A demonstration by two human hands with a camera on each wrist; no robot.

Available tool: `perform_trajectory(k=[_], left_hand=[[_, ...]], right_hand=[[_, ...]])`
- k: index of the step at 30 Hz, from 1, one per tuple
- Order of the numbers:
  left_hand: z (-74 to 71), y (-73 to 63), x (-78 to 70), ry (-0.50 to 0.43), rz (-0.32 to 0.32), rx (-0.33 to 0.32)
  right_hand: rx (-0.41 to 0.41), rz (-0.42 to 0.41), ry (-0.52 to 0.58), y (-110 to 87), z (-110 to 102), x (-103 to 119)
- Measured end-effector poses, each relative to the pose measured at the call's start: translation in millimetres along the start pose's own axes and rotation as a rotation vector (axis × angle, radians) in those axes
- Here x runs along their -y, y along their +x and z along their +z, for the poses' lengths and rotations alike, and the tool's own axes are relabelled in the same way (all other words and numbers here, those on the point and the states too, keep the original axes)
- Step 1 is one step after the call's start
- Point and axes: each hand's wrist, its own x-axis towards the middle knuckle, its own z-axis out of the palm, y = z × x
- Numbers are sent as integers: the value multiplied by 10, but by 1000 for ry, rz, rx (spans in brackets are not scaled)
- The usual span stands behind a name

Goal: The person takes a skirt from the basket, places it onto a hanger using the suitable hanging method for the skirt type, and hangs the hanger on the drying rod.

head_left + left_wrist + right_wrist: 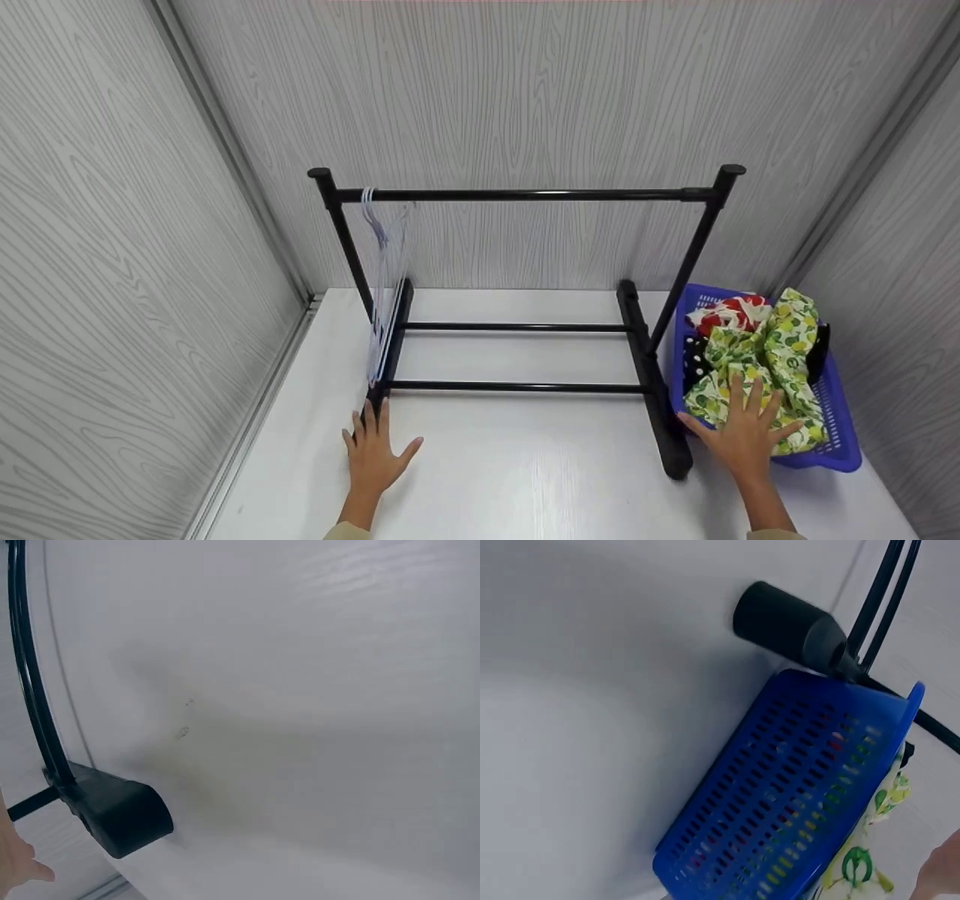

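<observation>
With fingers spread, my left hand hovers by the front end of the black rack's left foot, holding nothing. Light-coloured hangers hang bunched at the left end of the rack's top bar. On the right, my right hand also has its fingers spread and overlaps the front of a blue plastic basket in the head view. Bundled cloth pieces fill the basket: a lemon-print cloth, a red and white cloth and a black cloth with white dots. In the right wrist view, the basket's slotted side faces the camera.
The rack stands on a white tabletop, its two lower bars running between the feet. Grey wood-grain panels enclose the table at the back, left and right. The basket sits close beside the rack's right foot.
</observation>
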Motion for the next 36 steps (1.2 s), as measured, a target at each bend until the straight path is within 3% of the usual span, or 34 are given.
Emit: perform_trajectory(k=[4,10,13,20,25,28,33,36], left_hand=[[9,-6,82,-23,-69,32],[40,-25,196,-31,-180,166],[70,-39,246,-36,-210,194],[169,-82,296,-104,-261,148],[222,-88,253,-168,-249,-1],[233,-86,258,-162,-250,-56],[206,-82,263,-220,-299,-54],[190,-85,250,-259,-313,-70]], right_hand=[[55,69,-9,41,-71,-195],[122,163,-20,79,-85,-436],[157,222,-1,79,-78,-499],[202,411,101,137,-89,-529],[179,547,139,210,-115,-548],[164,555,95,234,-104,-574],[119,519,66,252,-73,-594],[58,528,116,259,-46,-598]])
